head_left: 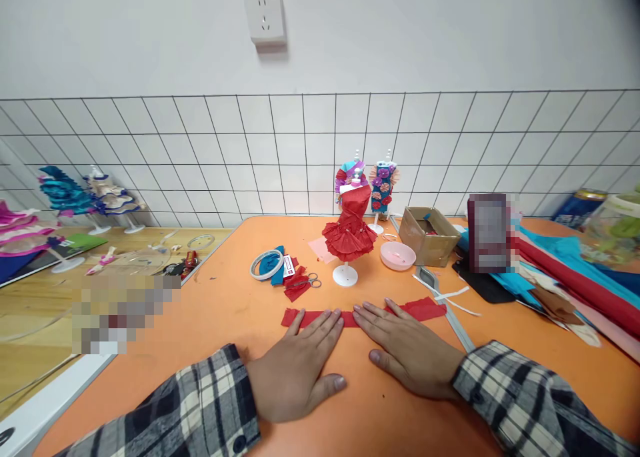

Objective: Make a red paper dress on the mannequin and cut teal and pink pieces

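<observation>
A long red strip, crepe paper by its look (427,309), lies crosswise on the orange table (200,323). Flat on its left part rests my left hand (303,367), fingers stretched out and thumb apart. My right hand (407,350) lies open on the strip's right part, its fingertips close to those of the left. Behind the strip stands a small dress form in a ruffled red dress (354,220) on a white round base (345,275). Scissors (313,281) lie over a red scrap (296,293) to the left of that base.
Left of the dress are a tape roll (267,264) and a blue piece (279,275). To the right stand a pink bowl (398,257), a cardboard box (429,238) and a dark upright device (487,233). Coloured paper rolls (575,277) lie at the far right.
</observation>
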The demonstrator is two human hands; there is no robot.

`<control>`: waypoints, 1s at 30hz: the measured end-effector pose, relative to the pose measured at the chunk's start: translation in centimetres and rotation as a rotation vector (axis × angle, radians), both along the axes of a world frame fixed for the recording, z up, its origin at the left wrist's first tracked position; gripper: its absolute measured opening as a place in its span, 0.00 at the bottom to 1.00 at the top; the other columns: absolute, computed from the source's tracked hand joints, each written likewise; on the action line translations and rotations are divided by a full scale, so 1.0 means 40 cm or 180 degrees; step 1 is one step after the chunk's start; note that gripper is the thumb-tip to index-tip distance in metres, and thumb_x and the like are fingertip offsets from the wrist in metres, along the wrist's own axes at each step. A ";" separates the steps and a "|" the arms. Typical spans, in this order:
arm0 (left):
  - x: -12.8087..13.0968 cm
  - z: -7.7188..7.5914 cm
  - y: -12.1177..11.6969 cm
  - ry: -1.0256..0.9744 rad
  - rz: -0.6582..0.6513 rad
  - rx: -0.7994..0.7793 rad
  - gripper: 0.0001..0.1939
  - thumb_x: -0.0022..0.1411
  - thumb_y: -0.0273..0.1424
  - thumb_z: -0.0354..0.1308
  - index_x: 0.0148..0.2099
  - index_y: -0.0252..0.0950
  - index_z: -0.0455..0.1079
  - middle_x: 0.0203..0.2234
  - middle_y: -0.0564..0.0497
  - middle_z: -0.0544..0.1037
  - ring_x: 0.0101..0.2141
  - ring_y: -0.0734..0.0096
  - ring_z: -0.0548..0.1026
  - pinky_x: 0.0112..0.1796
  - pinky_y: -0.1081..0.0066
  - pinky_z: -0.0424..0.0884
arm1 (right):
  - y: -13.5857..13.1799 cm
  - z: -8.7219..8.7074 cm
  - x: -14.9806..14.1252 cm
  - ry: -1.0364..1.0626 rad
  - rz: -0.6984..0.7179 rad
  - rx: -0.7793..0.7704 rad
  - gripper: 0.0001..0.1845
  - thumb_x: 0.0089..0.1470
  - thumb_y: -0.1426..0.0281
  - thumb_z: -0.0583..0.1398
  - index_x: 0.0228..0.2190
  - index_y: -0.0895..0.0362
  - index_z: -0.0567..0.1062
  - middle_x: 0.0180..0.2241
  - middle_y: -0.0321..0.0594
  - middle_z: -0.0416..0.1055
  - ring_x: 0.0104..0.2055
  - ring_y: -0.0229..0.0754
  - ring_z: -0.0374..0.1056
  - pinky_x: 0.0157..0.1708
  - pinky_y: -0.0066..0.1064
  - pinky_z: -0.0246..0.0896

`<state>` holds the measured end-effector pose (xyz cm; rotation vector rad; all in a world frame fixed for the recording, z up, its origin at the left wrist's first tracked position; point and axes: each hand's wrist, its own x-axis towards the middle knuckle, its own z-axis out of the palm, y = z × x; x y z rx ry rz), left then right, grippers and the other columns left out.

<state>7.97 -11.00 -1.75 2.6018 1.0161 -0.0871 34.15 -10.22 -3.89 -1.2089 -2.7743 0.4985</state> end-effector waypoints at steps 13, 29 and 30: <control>-0.146 0.002 0.023 -0.0073 0.0401 0.0230 0.33 0.70 0.48 0.41 0.71 0.41 0.46 0.67 0.45 0.53 0.65 0.55 0.55 0.63 0.52 0.53 | 0.027 0.017 0.051 0.0057 0.0010 -0.0006 0.30 0.66 0.58 0.45 0.66 0.54 0.52 0.66 0.41 0.50 0.69 0.51 0.44 0.66 0.58 0.29; -0.091 0.002 0.065 -0.0505 0.0468 0.1141 0.14 0.68 0.28 0.47 0.44 0.45 0.75 0.42 0.52 0.79 0.45 0.63 0.75 0.58 0.47 0.48 | 0.015 0.017 0.006 0.0721 -0.0464 0.1045 0.11 0.57 0.73 0.55 0.38 0.55 0.77 0.37 0.39 0.77 0.40 0.42 0.68 0.47 0.39 0.54; -0.089 0.002 0.063 -0.0518 0.0458 0.1224 0.15 0.68 0.28 0.47 0.43 0.44 0.75 0.44 0.51 0.79 0.47 0.62 0.74 0.58 0.47 0.48 | 0.009 0.025 -0.010 0.0810 -0.0429 0.1025 0.12 0.57 0.71 0.56 0.41 0.55 0.76 0.41 0.40 0.76 0.43 0.43 0.67 0.48 0.39 0.54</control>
